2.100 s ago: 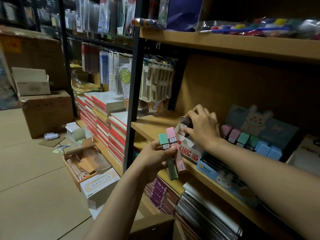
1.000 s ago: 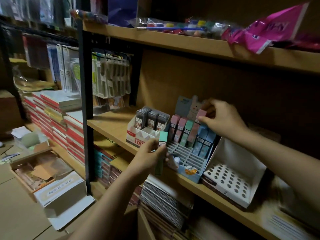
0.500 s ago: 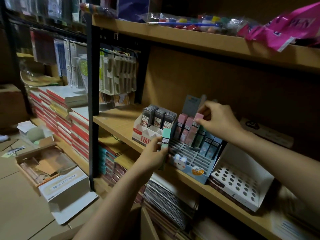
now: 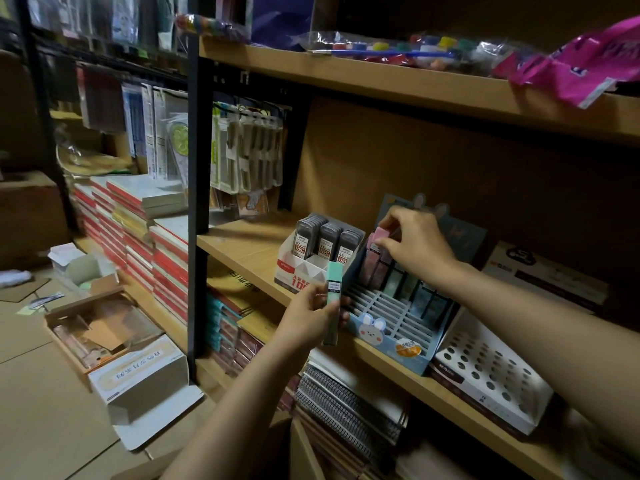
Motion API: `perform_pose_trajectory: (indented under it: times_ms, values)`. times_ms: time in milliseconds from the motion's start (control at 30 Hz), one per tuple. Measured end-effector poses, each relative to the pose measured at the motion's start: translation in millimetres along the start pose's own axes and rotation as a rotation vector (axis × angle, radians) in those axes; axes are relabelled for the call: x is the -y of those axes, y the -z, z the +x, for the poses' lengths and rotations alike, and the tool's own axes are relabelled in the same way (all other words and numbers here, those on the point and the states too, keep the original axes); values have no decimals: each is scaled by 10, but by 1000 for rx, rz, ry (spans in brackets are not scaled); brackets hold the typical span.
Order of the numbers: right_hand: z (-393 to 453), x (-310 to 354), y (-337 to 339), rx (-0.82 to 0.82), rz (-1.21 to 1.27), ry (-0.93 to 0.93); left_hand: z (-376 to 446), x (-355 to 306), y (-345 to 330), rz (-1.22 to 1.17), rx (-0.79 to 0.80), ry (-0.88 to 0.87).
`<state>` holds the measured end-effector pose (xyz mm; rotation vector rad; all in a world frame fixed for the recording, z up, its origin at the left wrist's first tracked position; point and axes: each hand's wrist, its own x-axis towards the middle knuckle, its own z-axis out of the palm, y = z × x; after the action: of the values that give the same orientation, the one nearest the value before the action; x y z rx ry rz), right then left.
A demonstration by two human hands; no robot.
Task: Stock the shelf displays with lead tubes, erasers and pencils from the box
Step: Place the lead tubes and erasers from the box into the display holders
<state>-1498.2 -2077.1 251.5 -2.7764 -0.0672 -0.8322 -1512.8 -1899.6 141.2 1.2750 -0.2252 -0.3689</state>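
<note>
At shelf | left hand fingers grasp green lead tube | right hand fingers pinch pink lead tube

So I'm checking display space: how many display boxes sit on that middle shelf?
3: a white box of grey lead tubes at left, the blue bunny box in the middle, and a white holed box at right. More may sit out of view.

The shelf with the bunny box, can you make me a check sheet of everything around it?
Surface: wooden shelf, bare patch at its left end.
Job's things: bunny display holds pastel tubes in its back rows, front slots empty; white box holds grey lead tubes.
Clutter: empty holed tray; open boxes on floor.
Hands: left hand holds a green tube; right hand pinches a pink tube.
Cables: nothing seen.
Surroundings: notebook stacks, hanging packets.
</note>
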Motion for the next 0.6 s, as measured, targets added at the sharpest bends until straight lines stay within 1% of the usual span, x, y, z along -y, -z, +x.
perform_pose_trajectory:
  times_ms: [267, 433, 467, 533, 600]
  values:
    - [-22, 28, -143, 22, -17, -32, -4, 7, -21, 82, -10, -45]
    - [-50, 17, -180, 36, -79, 1, -31, -17, -37, 91, -38, -85]
    - [-46, 9, -153, 30, -89, 14, -26, -22, -36, 126, -49, -105]
    - [-59, 8, -71, -38, -72, 60, -28, -35, -40, 165, -67, -155]
    - [-131, 51, 19, -83, 21, 110, -44, -56, -53, 156, -53, -196]
